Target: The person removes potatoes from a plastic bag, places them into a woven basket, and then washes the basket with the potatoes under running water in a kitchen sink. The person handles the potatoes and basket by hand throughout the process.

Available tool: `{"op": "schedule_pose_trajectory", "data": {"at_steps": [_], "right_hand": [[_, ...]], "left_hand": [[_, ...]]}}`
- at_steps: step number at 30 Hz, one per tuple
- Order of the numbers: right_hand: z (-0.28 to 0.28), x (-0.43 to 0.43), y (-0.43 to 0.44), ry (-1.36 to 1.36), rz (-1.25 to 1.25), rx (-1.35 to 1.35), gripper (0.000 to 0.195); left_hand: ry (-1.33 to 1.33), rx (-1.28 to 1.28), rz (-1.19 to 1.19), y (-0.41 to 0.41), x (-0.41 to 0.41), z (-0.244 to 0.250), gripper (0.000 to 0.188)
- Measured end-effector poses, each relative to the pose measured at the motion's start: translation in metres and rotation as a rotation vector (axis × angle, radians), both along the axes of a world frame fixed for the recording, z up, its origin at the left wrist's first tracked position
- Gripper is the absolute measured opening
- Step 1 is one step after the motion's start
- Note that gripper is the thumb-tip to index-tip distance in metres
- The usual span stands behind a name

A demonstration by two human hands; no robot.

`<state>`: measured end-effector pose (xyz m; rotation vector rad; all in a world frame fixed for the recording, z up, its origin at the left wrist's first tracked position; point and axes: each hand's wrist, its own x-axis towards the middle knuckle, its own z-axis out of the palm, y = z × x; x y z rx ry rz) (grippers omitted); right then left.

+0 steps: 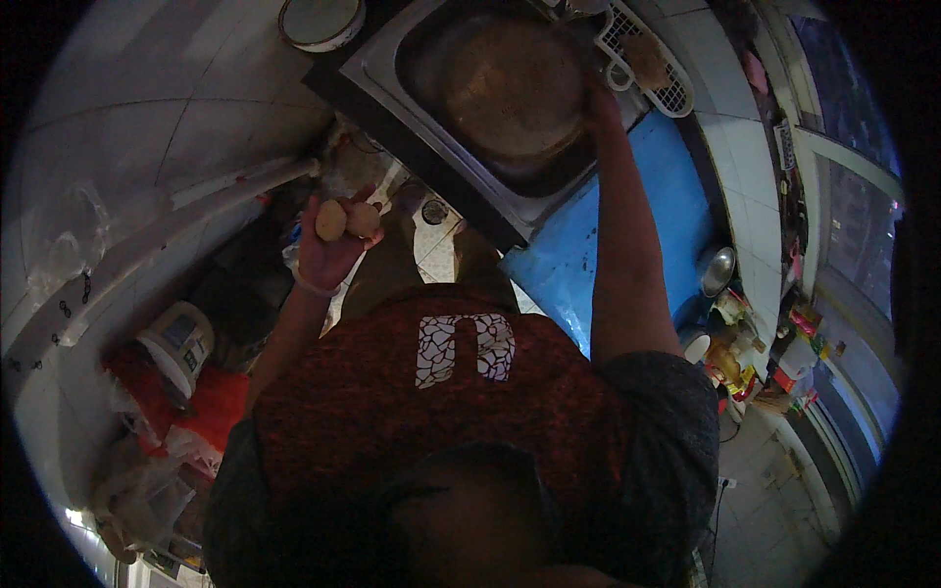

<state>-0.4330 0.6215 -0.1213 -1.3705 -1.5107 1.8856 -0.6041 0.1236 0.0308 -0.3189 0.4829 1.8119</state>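
On the open palm of my left hand [327, 253] rest two rounded tan things, which look like small potatoes or eggs: one on the left [331, 220] and one beside it [363, 219]. My fingers curl around them, left of the sink's front edge. My right hand [604, 110] reaches to the right side of the metal sink [540, 209]. Its fingers are dark and blurred at the rim of a large round brown pan or basin [507, 95] inside the sink. Whether they grip that rim is not clear.
A white plastic basket [680, 99] and its handle stand right of the sink. Blue sheeting [566, 253] covers the counter beneath my right arm. A round white-rimmed container [322, 26] stands at the far left. A white bucket [176, 345] and red bags [213, 404] lie at left.
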Motion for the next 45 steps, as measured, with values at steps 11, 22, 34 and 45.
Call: {"op": "schedule_pose_trajectory", "data": {"at_steps": [11,22,34,45], "right_hand": [[-0.034,0.005,-0.018,-0.568,0.319,0.904,0.046],[0.035,-0.114,-0.012,0.445,0.341,-0.064,0.034],[0.076,-0.097,-0.044,0.525,0.564,-0.486,0.036],[-0.047,0.033,-0.03,-0.646,0.647,1.213,0.048]], "left_hand": [[0.013,-0.016,0.026,-0.008,0.003,0.0,0.058],[-0.055,0.013,0.027,-0.003,0.009,0.002,0.054],[0.005,0.044,0.046,-0.019,0.007,-0.004,0.053],[-0.007,-0.005,0.023,-0.012,0.004,-0.003,0.054]]}}
